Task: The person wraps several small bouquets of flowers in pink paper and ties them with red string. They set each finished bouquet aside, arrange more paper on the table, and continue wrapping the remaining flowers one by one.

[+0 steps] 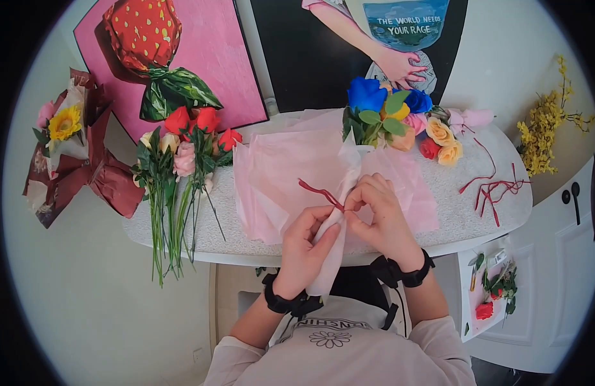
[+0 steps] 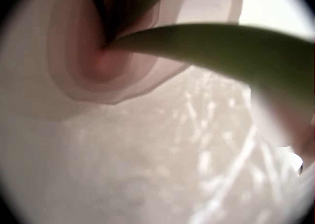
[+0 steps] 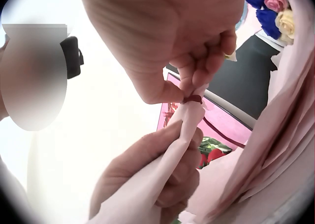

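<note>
Pink wrapping paper (image 1: 272,161) is spread on the table, gathered into a narrow neck between my hands. My left hand (image 1: 305,241) grips that neck, and its folded tail hangs below over the table's front edge. Just above, my right hand (image 1: 379,209) pinches a dark red cord (image 1: 320,191) at the neck, one end trailing to the left. In the right wrist view the cord (image 3: 193,99) circles the paper by my right fingertips, with my left hand (image 3: 142,160) underneath. The left wrist view shows a green leaf (image 2: 211,46) against layered paper (image 2: 113,93).
Red, pink and cream roses with long stems (image 1: 172,212) lie on the left. A bouquet with blue roses (image 1: 368,96) lies behind my right hand. Loose red cords (image 1: 490,193) are at the table's right. A brown-wrapped bouquet (image 1: 95,157) stands far left; a side tray (image 1: 477,273) holds cuttings.
</note>
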Action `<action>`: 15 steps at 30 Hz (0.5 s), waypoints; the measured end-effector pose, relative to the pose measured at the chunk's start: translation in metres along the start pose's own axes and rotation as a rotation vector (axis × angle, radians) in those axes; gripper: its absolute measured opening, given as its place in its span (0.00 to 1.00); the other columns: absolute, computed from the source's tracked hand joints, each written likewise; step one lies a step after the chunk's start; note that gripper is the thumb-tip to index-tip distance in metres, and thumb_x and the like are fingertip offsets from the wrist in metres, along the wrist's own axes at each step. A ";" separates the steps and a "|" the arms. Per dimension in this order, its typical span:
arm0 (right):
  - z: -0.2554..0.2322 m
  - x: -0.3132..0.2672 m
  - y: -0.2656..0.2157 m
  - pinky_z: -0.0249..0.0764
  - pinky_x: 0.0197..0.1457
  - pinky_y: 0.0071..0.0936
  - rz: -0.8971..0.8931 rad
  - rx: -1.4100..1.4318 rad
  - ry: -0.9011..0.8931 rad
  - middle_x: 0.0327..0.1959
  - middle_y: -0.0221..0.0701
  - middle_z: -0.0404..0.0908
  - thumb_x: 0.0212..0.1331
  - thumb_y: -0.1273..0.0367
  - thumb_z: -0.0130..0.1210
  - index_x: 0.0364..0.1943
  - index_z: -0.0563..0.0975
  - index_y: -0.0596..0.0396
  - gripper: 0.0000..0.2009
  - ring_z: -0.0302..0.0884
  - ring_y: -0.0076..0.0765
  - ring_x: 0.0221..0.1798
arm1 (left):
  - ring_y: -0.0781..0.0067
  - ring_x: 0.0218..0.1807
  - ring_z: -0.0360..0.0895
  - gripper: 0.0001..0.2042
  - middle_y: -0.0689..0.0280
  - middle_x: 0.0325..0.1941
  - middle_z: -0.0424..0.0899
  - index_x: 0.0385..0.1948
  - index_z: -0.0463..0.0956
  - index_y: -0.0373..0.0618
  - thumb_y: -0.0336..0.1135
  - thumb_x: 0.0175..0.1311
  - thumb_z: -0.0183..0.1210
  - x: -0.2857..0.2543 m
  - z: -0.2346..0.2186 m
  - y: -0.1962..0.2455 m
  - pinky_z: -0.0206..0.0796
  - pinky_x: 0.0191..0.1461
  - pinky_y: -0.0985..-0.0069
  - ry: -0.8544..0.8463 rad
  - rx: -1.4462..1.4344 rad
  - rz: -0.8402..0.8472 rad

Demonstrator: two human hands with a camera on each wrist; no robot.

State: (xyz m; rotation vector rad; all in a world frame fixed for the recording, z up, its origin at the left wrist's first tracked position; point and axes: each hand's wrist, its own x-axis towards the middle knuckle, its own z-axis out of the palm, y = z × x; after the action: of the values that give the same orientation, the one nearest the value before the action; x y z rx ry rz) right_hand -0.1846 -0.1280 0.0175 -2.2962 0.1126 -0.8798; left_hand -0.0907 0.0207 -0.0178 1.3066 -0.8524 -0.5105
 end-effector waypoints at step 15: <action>0.010 -0.002 -0.005 0.65 0.46 0.32 -0.117 -0.120 0.221 0.30 0.27 0.79 0.47 0.74 0.65 0.32 0.80 0.51 0.07 0.74 0.36 0.38 | 0.78 0.25 0.65 0.16 0.69 0.30 0.68 0.49 0.69 0.41 0.45 0.75 0.46 0.006 -0.008 0.000 0.57 0.29 0.83 -0.293 -0.802 -0.406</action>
State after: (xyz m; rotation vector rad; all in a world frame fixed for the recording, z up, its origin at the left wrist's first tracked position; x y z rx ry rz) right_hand -0.1802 -0.1179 0.0137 -2.3275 0.1314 -1.2159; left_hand -0.0810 0.0211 -0.0167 0.6543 -0.5114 -1.2416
